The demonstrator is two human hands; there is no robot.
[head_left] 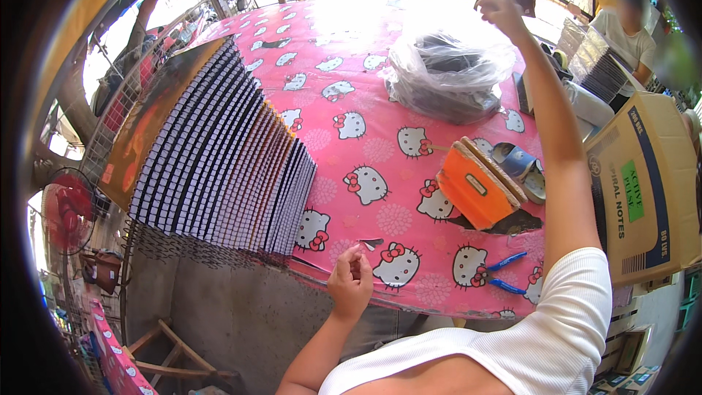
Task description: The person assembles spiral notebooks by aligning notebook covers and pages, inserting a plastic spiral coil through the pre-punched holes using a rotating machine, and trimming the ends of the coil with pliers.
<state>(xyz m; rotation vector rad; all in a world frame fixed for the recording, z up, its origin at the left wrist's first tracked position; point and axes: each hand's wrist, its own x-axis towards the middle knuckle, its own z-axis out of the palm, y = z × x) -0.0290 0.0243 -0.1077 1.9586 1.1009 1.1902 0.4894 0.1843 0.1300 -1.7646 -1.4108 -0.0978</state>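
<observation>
My left hand (pixel 351 281) is just off the near edge of the table, fingers curled and tips pinched together; anything between them is too small to make out. A small dark tear (pixel 371 243) in the pink tablecloth lies just beyond its fingertips. Far off at the upper right, my right hand (pixel 503 14) is raised at the end of a stretched arm. Its fingers are bent together, and bright light hides whatever they may hold. To the left stands a tall stack of notebooks (pixel 219 146), their edges lined with black wire loops. Blue-handled pliers (pixel 507 273) lie open on the cloth.
The table has a pink tablecloth (pixel 376 150) with cartoon cats. On it are a clear plastic bag (pixel 450 77) of dark material, an orange wooden block (pixel 479 184) and a blue slipper (pixel 514 159). A cardboard box (pixel 643 183) stands right; another person (pixel 625 36) sits behind. A red fan (pixel 67 211) is left.
</observation>
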